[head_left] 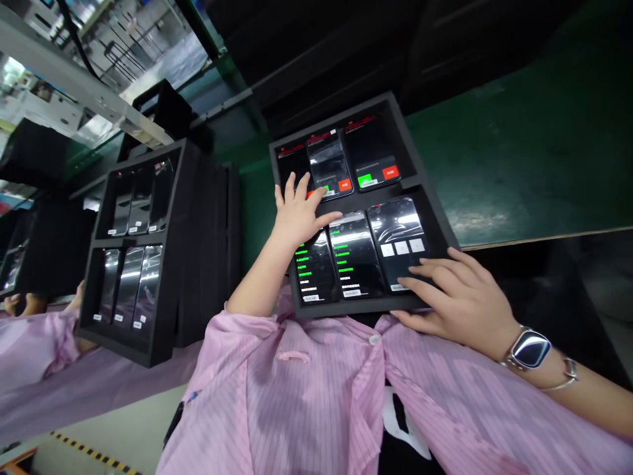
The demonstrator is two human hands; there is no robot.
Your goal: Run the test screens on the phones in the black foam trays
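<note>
– So, what lies nearest you?
– My pink-striped smock (306, 409), then my right hand (465, 303), with a watch (531, 348) at its wrist. The fingers are loosely spread, index and middle tips over the near-right phone (395, 227), which shows three white squares; I can't tell whether they press the glass
– And the rest of that near row?
– Left of it, the near-middle phone (363, 264) and the near-left phone (317, 264) both carry lines of green text
– Your other hand?
– My left hand (297, 221) reaches farther, fingers fanned out, thumb toward the far end of the near-middle phone. It hides part of the far-left phone (293, 162), and its index tip is at the near end of the far-middle phone (329, 158)
– What's beyond?
– The far-right phone (370, 148), with a green block and a red one on screen. All six sit in a black tray (376, 305), a green bench (519, 158) stretching to its right. Well to the left is a second tray (171, 264) holding six dark phones (142, 201), and farther left another person's pink sleeve (34, 343)
</note>
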